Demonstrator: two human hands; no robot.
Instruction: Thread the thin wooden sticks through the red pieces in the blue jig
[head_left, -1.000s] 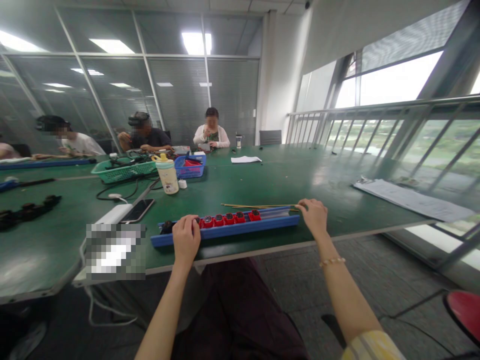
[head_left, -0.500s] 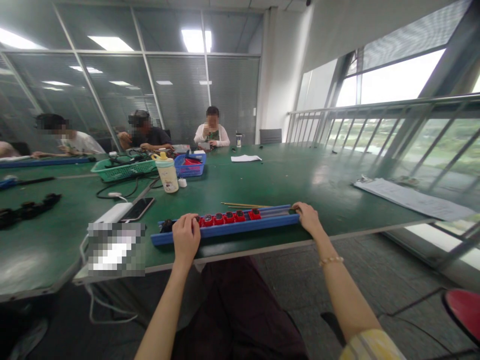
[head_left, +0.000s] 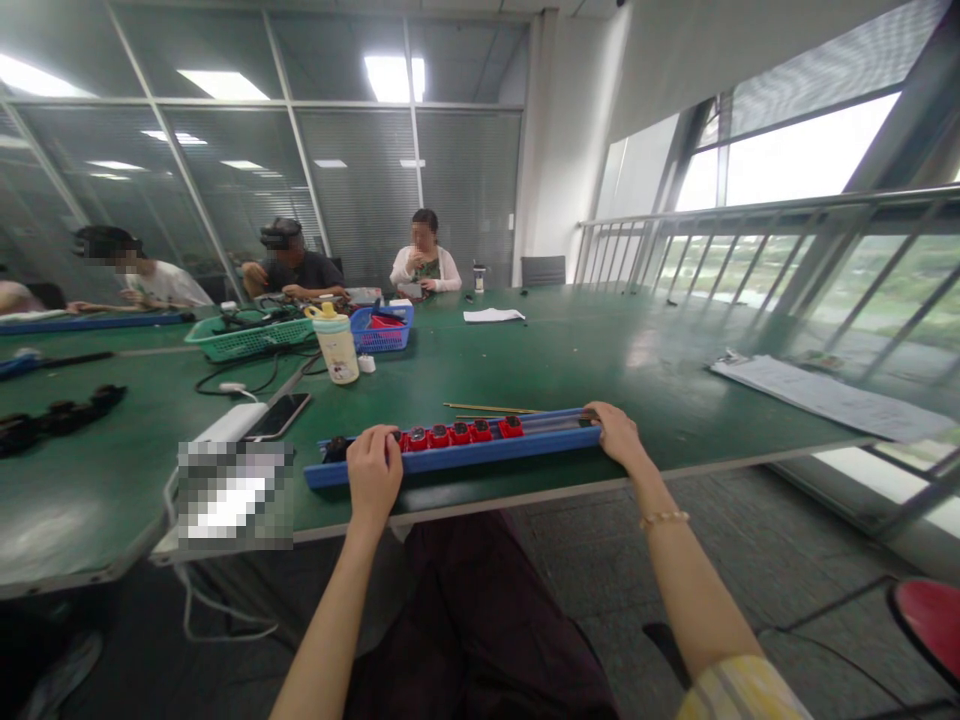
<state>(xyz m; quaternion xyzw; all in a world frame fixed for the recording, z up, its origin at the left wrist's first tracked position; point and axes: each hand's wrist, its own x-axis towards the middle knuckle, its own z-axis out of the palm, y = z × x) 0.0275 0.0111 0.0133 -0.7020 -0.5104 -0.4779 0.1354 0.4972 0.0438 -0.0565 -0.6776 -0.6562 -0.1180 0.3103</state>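
Observation:
A long, narrow blue tray [head_left: 480, 456] lies along the near edge of the table. Inside it stands a row of several red blocks with dark tops [head_left: 460, 433], and a black piece [head_left: 336, 449] sits at its left end. My left hand [head_left: 375, 467] is closed over the tray's near wall, left of the middle. Its fingertips reach inside beside the leftmost visible red block, and they partly hide what they touch. My right hand [head_left: 616, 434] grips the tray's right end, fingers curled over the end.
Thin sticks [head_left: 487, 408] lie behind the tray. Leftward are a phone [head_left: 279, 416], a white power strip [head_left: 229, 428], a bottle [head_left: 337, 350], a green basket [head_left: 247, 343] and a blue basket [head_left: 390, 338]. A clipboard with papers [head_left: 817, 395] lies right. Several people sit across the table.
Both hands keep the same places on the tray, and the red blocks stay put. The whole view shifts very slightly. A person across the table turns their head a little.

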